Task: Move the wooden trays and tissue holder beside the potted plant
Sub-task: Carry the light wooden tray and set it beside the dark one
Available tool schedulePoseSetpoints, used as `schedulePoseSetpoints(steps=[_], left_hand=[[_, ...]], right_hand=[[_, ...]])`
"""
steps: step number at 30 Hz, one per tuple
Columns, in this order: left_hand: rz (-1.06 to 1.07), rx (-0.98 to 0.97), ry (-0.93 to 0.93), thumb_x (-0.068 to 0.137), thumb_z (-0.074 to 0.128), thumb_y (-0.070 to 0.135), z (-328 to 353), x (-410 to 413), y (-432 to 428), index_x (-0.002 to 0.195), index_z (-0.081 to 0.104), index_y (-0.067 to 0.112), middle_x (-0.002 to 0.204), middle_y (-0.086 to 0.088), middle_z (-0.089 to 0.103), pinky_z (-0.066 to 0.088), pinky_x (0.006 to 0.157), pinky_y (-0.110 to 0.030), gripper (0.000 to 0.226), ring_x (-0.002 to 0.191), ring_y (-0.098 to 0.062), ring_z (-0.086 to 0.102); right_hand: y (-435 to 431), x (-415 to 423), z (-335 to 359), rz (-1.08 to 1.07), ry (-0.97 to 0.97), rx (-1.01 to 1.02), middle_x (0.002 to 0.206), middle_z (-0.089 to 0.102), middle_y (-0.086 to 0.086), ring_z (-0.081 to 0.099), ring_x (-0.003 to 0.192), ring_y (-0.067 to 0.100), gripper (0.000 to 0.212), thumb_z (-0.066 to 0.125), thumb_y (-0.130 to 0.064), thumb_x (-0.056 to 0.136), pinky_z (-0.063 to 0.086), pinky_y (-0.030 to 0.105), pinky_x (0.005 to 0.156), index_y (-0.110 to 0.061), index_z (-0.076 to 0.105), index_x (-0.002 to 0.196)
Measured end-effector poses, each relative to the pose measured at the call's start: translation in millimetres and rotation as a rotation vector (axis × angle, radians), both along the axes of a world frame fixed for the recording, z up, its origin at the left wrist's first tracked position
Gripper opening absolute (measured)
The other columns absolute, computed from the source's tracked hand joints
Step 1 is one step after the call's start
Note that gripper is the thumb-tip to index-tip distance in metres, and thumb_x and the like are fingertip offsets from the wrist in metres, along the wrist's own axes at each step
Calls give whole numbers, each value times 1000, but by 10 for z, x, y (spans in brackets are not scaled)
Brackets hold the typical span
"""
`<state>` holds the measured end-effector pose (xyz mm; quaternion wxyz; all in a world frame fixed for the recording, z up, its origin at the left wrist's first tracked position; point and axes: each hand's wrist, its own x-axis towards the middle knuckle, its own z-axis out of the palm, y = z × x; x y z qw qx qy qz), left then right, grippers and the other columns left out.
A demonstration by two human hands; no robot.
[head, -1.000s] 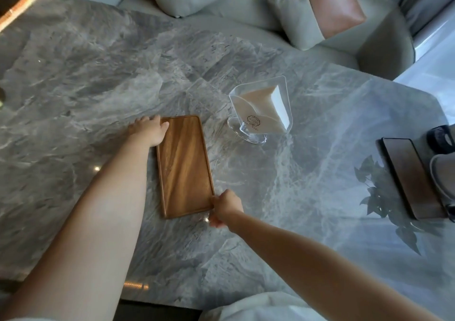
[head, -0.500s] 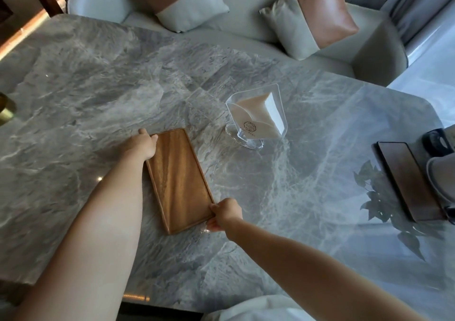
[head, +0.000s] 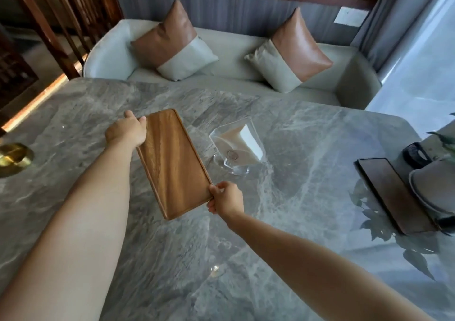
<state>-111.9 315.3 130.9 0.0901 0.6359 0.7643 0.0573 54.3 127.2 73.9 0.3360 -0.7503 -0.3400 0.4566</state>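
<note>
A light wooden tray (head: 173,161) is held over the marble table (head: 295,222), tilted. My left hand (head: 126,131) grips its far left corner and my right hand (head: 226,198) grips its near right corner. Just right of the tray stands a clear tissue holder (head: 236,148) with white napkins in it. A darker wooden tray (head: 391,192) lies at the table's right side. The potted plant's grey pot (head: 433,185) sits by that tray at the right edge, with a few leaves (head: 445,138) showing.
A brass dish (head: 13,159) sits at the table's left edge. A small black object (head: 416,152) lies behind the dark tray. Beyond the table is a grey sofa (head: 234,74) with two cushions. Wooden slats stand at the far left.
Both hands have lifted the light tray off the table and carried it away from me, tilting it. The view has tipped up to show the sofa.
</note>
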Motion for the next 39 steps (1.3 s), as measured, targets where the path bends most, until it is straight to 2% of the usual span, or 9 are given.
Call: schedulePoseSetpoints(steps=[4,8,13,19,22,25,30,36,39], left_hand=[[-34,78,-28,99,24,38,382,385,82,138,30,-1,134,-33,46,39,99,-50,55,124,-47,44],[-99,109,-51,99,25,38,570,926,76,135,33,-2,137,-32,44,37,101,-50,55,126,-45,42],[-205,90,-73,98,27,38,523,1685,-85,134,34,-4,136,-33,45,38,100,-50,55,125,-46,43],[-351,19,-111,98,28,37,332,2671,-409,129,38,-4,134,-32,47,40,99,-48,52,123,-45,46],[-421,-43,-103,98,27,38,204,3097,-590,130,37,-2,134,-30,48,40,98,-46,53,122,-43,47],[-503,-100,-91,98,26,39,27,3461,-765,129,37,-3,134,-30,48,40,98,-45,53,123,-43,47],[-541,-218,-61,98,24,40,-314,3972,-1065,134,32,0,136,-27,48,42,96,-44,54,123,-41,47],[-551,-336,-43,98,23,41,-722,4403,-1291,138,27,1,138,-27,45,40,98,-46,57,125,-42,45],[-576,-360,-11,99,22,39,-899,4547,-1346,140,24,0,139,-28,44,40,99,-46,57,126,-42,44]], right_hand=[[56,363,254,-85,27,144,53,59,3,56,47,16,16,52,-22,92,57,46,74,-13,54,79],[11,872,413,-172,-36,214,52,58,3,55,45,15,14,53,-24,92,57,46,71,-12,56,84],[-237,1528,414,-251,-151,192,49,57,0,55,44,15,24,53,-27,92,57,43,66,-20,54,69],[-753,2248,275,-375,-260,137,49,58,-2,58,46,16,21,50,-29,93,58,41,64,-15,57,78],[-1022,2547,196,-419,-307,93,52,59,0,63,55,22,24,47,-29,93,58,42,67,-14,56,77],[-1271,2806,95,-450,-346,30,68,69,12,66,73,30,27,44,-30,94,56,42,73,-10,56,81],[-1599,3186,-131,-499,-337,-61,86,69,20,64,83,34,32,43,-31,95,53,43,79,-4,57,86],[-1889,3465,-431,-559,-296,-162,87,62,9,53,80,23,26,43,-30,95,38,32,66,-11,47,77],[-1950,3543,-546,-558,-256,-209,91,62,12,57,87,28,23,42,-28,96,38,32,67,-11,47,80]])
